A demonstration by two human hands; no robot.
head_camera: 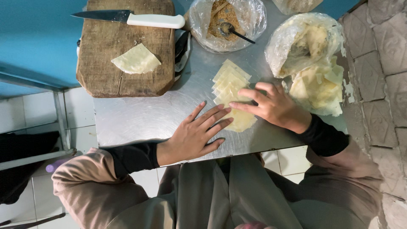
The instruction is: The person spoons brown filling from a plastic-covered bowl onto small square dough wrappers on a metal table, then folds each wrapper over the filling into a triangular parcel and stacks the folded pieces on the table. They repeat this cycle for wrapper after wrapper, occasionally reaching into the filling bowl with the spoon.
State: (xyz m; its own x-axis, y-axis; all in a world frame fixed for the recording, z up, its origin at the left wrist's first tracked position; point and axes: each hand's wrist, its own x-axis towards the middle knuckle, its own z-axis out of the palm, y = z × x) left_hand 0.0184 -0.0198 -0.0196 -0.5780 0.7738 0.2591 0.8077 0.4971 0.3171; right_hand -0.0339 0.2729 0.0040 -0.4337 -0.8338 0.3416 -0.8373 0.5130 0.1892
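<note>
Both hands were down on the steel worktop [140,118], w/ a row of pale dough wrappers [230,82] laid overlapping betw. them & the far edge. Left hand [196,135] lay flat, fingers spread & open, holding nothing; its fingertips [227,121] touched the near edge of the lowest wrapper in the row. Right hand [273,106] was open too, palm down, fingers stretched leftward across the lower wrappers & pressing on them, not clamped round anything. Just right of that hand sat a loose pile of more dough sheets [318,87], touching a clear plastic bag of dough [303,42] behind it. At the far side stood a plastic-lined bowl of brown crumbly filling [227,21] w/ a dark spoon [233,30] resting in it. Left of the bowl lay a worn wooden cutting board [123,63], hanging partly off the worktop's left edge, carrying one folded dough sheet [136,59] near its middle & a white-handled knife [131,18] across its far end, blade pointing left. Black sleeves under tan outer sleeves covered both forearms. White floor tiles [38,110] showed below left; a patterned stone wall [386,63] ran along the right.
</note>
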